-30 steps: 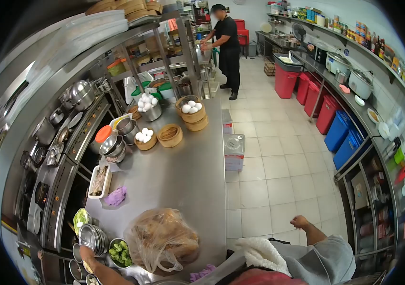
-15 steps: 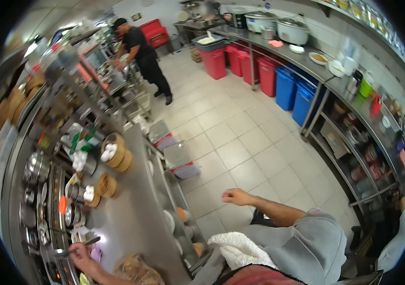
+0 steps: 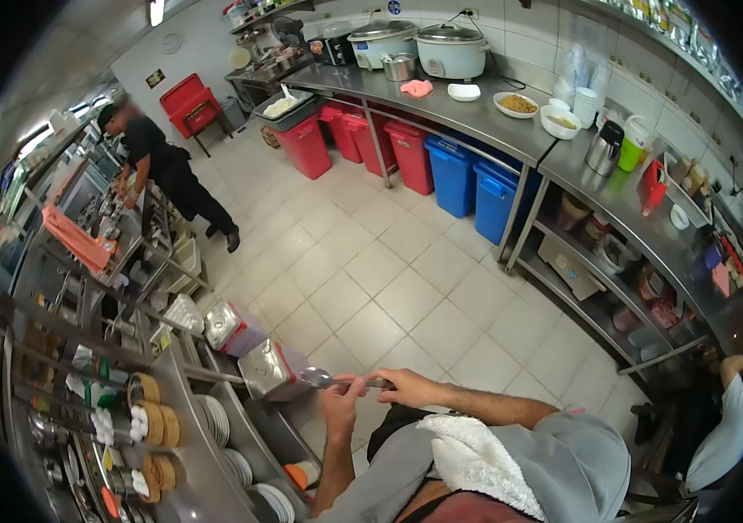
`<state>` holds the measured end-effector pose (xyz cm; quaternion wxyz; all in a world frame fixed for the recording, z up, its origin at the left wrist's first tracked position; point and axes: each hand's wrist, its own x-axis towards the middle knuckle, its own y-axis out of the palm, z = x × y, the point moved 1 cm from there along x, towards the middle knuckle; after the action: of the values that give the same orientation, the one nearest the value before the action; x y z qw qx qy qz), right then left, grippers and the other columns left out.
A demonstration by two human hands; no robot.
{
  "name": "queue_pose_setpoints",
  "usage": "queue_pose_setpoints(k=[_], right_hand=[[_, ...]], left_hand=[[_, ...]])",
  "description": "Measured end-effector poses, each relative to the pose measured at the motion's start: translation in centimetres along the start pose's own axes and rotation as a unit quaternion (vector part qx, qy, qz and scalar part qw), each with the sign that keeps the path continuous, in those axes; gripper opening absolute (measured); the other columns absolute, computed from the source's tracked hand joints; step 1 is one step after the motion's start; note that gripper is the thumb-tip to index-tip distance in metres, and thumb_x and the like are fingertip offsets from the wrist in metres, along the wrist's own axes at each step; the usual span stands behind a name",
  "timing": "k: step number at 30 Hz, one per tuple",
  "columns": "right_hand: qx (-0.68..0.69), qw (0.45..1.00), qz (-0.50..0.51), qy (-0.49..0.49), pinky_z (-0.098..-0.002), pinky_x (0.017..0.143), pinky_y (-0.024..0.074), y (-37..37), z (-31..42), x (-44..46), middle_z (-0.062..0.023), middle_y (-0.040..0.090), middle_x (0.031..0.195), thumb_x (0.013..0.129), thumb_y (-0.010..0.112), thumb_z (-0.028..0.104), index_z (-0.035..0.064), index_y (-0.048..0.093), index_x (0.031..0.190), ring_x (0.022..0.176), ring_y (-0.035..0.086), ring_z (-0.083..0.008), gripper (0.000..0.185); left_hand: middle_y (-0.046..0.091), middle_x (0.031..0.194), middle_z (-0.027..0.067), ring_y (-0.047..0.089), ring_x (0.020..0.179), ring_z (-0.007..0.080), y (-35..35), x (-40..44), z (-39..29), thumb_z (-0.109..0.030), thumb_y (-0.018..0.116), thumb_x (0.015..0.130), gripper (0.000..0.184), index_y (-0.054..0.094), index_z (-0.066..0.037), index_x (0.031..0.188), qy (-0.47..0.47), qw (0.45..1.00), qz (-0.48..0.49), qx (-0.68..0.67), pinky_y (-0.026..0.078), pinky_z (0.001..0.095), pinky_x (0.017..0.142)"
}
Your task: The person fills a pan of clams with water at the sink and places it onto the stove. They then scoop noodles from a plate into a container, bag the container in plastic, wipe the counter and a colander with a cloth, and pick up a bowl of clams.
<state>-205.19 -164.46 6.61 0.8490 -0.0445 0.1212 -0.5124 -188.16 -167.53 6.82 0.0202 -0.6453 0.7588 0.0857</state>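
In front of my body, over the floor, a metal spoon [image 3: 316, 377] lies roughly level with its bowl to the left. My left hand [image 3: 343, 401] is closed around it near the bowl. Fingers of my right hand [image 3: 408, 387] grip the dark handle end on the right. Below the spoon's bowl, beyond my left hand, stands a lidded metal container [image 3: 265, 370]. A white towel [image 3: 483, 462] hangs over my front.
Left of me are a steel counter [image 3: 181, 440] with bamboo steamers [image 3: 160, 424] and shelves of stacked plates [image 3: 214, 420]. A co-worker [image 3: 167, 166] stands farther off at the left. Red bins [image 3: 304, 148], blue bins [image 3: 453, 174] and rice cookers [image 3: 450, 54] line the back.
My view has swung right. My left hand has brought the spoon from over the counter to my front, and my right hand, held apart before, now grips its handle.
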Motion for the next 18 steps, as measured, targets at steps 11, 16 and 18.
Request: queue_pose_setpoints(k=[11, 16, 18], right_hand=[[-0.164, 0.911, -0.377, 0.044, -0.0391, 0.075, 0.0461, -25.5, -3.5, 6.5, -0.0153, 0.060, 0.096, 0.089, 0.050, 0.017, 0.0080, 0.051, 0.114, 0.088, 0.058, -0.0321, 0.027], [-0.056, 0.809, -0.584, 0.039, -0.0276, 0.058, 0.0423, -36.7, -10.7, 4.0, -0.0045, 0.053, 0.068, 0.092, 0.048, 0.024, 0.0043, 0.056, 0.109, 0.062, 0.049, -0.0118, 0.027], [0.011, 0.766, -0.627, 0.143, -0.0249, 0.054, 0.0389, -40.6, -13.3, 2.3, 0.0005, 0.047, 0.064, 0.090, 0.049, 0.023, 0.0024, 0.057, 0.105, 0.058, 0.042, -0.0085, 0.026]], left_hand=[[0.057, 0.094, 0.0083, 0.057, 0.075, 0.0123, 15.4, 30.0, -0.4, -0.020, 0.058, 0.087, 0.037, 0.050, 0.002, 0.115, 0.024, 0.922, 0.355, 0.151, 0.049, 0.0249, 0.066], [0.053, 0.096, 0.0093, 0.058, 0.073, 0.0137, 24.5, 43.2, -1.2, -0.021, 0.057, 0.087, 0.042, 0.044, 0.001, 0.121, 0.011, 0.916, 0.366, 0.165, 0.049, 0.0259, 0.067], [0.053, 0.097, 0.0102, 0.058, 0.072, 0.0142, 28.3, 47.2, -0.3, -0.026, 0.056, 0.088, 0.044, 0.045, 0.000, 0.121, -0.014, 0.934, 0.332, 0.135, 0.049, 0.0257, 0.067]])
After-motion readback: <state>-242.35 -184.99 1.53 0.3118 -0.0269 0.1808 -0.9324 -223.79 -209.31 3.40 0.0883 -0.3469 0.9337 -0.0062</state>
